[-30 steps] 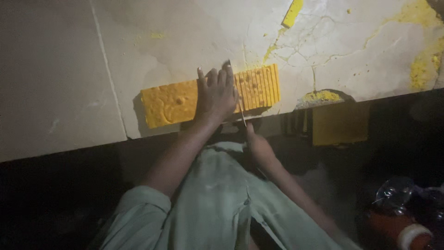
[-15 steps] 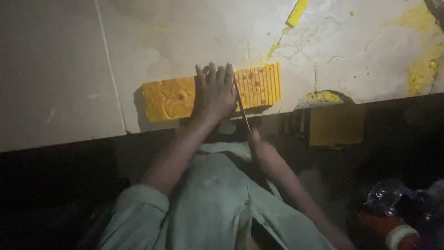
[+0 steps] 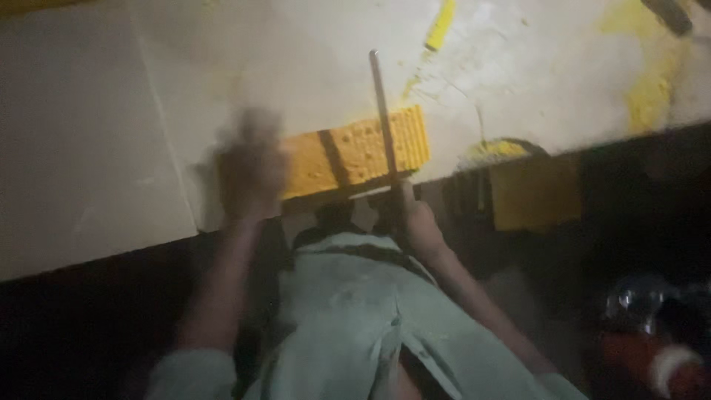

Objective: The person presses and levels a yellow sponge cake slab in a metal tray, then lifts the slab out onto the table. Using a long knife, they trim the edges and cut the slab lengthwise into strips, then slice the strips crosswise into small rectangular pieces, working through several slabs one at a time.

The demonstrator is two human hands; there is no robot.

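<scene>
Two hands: both the person's own, reaching up from a pale green garment to a slab edge, and pretty blurry.
Left hand: (image 3: 248,174) smeared by motion, at the left end of the yellow textured rectangular block (image 3: 355,152). Can't tell if the fingers are spread flat or curled, or whether it's pressing the block or only in front of it.
Right hand: (image 3: 411,218) closed in a fist around the lower end of a thin straight metal rod (image 3: 383,111), a firm narrow grip right at the slab's edge.
Rod: stands nearly upright in the view, crossing the right part of the block, tip poking past its top edge onto the pale stone slab (image 3: 89,148).
Block: lies on the slab just by its front edge, long side along the edge, ridged at the right end, dark shadow stripe across the middle.
Step in hand: my guess is the rod is being worked across or against the block while the other hand steadies it.
Next move: I'd say it needs a steady left hand so the block doesn't slide off the edge, and the rod kept square.
Nearby: yellow smears (image 3: 652,81) on the slab, a darker yellow block (image 3: 533,192) below the edge at right.
</scene>
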